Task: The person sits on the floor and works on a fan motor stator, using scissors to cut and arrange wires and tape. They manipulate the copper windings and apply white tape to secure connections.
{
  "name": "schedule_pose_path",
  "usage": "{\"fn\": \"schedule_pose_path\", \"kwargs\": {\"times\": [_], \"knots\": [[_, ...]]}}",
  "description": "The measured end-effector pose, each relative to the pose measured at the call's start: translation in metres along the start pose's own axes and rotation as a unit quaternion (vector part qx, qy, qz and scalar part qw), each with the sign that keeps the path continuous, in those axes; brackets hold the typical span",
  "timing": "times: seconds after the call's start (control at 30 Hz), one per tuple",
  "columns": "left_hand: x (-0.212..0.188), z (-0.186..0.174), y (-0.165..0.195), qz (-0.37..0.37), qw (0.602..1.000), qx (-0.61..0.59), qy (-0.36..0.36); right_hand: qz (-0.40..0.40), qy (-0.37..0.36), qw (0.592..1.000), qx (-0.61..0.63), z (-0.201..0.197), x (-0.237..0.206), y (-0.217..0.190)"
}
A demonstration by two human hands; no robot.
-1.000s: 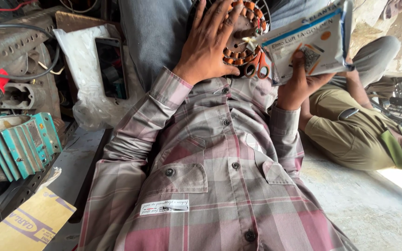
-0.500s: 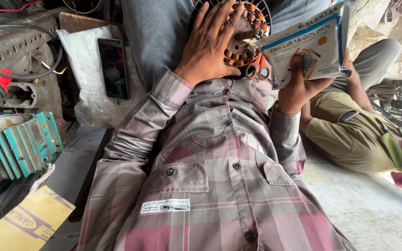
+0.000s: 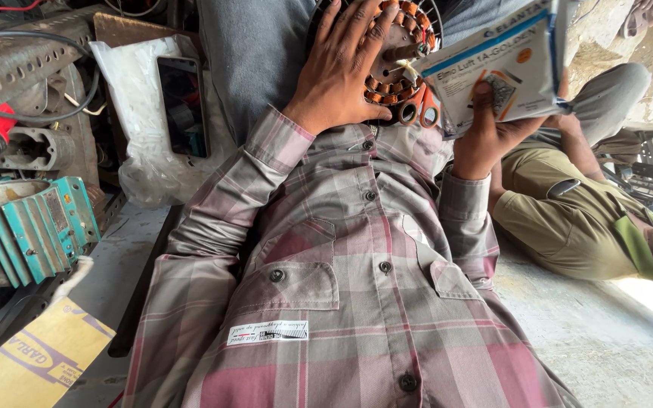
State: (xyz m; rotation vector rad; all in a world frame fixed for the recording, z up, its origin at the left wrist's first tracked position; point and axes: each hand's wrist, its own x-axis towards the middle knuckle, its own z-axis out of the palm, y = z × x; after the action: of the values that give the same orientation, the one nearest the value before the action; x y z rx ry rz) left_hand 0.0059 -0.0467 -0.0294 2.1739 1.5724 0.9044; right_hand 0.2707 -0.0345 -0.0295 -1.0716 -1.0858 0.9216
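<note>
The round motor winding (image 3: 402,57) sits in the person's lap at the top middle of the frame. The left hand (image 3: 341,72) lies spread flat over it, gripping nothing. The right hand (image 3: 493,136) pinches a white and blue packet (image 3: 496,64) beside it. Orange-handled scissors (image 3: 421,109) lie between; opening the packet seems the step in hand.

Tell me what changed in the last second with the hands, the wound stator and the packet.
Little moved. The right hand shifted its grip on the white-and-blue packet: the thumb, earlier across the packet's face, now sits at its lower edge, and the packet is tilted slightly differently. The left hand stayed spread flat on the copper-wound stator. The orange-handled scissors beside it stayed put.
</note>
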Motion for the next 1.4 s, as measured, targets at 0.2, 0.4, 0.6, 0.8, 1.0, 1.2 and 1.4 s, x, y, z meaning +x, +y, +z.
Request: {"fn": "schedule_pose_path", "kwargs": {"times": [0.2,0.4,0.6,0.8,1.0,1.2,1.4], "knots": [[0.000,-0.002,0.000,-0.003,1.000,0.000,-0.004,0.002,0.011,1.000,0.028,-0.001,-0.005,-0.001],[0.002,-0.004,0.002,-0.001,1.000,0.008,-0.001,0.000,0.023,1.000,0.020,0.001,-0.006,-0.006],[0.002,-0.008,0.005,-0.004,1.000,-0.003,-0.003,-0.007,0.015,1.000,-0.002,0.004,-0.008,-0.009],[0.001,-0.006,0.006,-0.003,1.000,-0.004,0.007,-0.017,0.009,1.000,0.009,-0.001,-0.010,-0.011],[0.005,-0.008,0.006,-0.003,1.000,-0.007,0.004,-0.018,0.035,0.999,-0.002,0.008,-0.004,-0.008],[0.007,-0.011,0.007,0.000,1.000,-0.018,0.006,0.009,0.052,0.997,0.052,0.009,-0.001,-0.012],[0.016,-0.014,0.004,0.021,1.000,-0.014,-0.016,0.010,0.057,0.997,0.060,0.007,0.000,-0.008]]}}
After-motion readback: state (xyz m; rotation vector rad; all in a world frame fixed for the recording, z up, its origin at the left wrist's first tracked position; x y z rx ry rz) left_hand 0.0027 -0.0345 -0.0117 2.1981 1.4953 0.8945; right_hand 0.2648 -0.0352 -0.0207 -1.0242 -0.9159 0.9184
